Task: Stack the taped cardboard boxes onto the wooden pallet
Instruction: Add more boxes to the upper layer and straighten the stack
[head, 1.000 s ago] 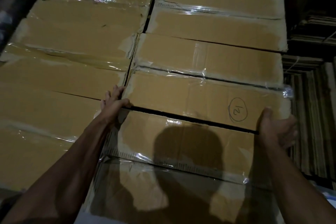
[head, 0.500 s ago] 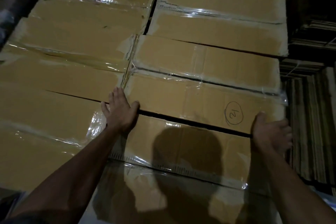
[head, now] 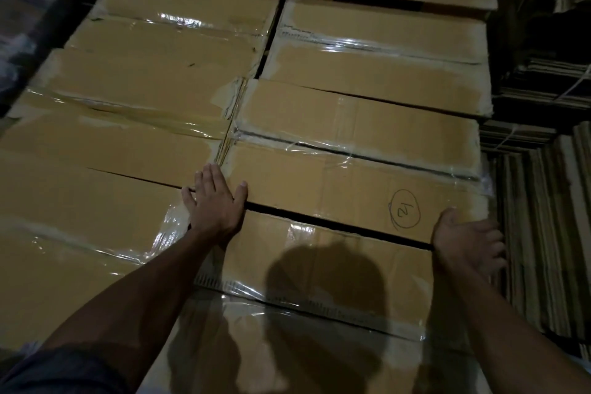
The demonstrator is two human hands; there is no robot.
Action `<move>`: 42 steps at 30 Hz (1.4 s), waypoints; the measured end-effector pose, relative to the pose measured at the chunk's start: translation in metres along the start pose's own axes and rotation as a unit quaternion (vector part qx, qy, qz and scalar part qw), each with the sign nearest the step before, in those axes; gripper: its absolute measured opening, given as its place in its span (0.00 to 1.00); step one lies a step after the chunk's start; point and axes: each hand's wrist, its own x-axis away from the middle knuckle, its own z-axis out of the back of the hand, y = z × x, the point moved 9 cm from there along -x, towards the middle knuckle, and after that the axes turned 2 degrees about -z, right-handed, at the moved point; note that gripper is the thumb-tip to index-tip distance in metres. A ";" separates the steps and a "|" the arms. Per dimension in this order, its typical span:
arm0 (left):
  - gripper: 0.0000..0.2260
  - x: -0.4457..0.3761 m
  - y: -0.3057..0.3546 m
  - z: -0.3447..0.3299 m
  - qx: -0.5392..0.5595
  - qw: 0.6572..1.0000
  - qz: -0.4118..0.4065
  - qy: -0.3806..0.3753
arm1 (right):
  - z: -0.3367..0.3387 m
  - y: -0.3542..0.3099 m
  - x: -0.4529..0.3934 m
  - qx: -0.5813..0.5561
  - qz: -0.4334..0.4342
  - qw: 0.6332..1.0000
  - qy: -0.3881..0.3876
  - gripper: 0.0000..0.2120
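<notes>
Brown taped cardboard boxes lie in two columns, filling the view. The nearest box on the right (head: 319,265) sits just below a box marked with a circled "12" (head: 351,189). My left hand (head: 214,201) lies flat, fingers spread, across the seam at the near box's left corner. My right hand (head: 467,240) is cupped against the right end of the same box, palm facing inward. A dark gap separates the near box from the "12" box. The pallet is hidden beneath the boxes.
The left column of boxes (head: 96,176) lies flush beside my left hand. Bundles of flattened cardboard (head: 543,233) are stacked at the right edge. A dark wrapped shape (head: 25,25) stands at the far left.
My left hand has risen from the box's left side and now lies flat on top with fingers spread. My right hand stays at the right end. The view has tilted up a little.
</notes>
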 end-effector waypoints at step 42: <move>0.31 -0.274 0.131 0.048 -0.048 0.987 -0.122 0.091 | 0.002 -0.181 -0.185 -0.298 -0.012 0.954 0.033 0.31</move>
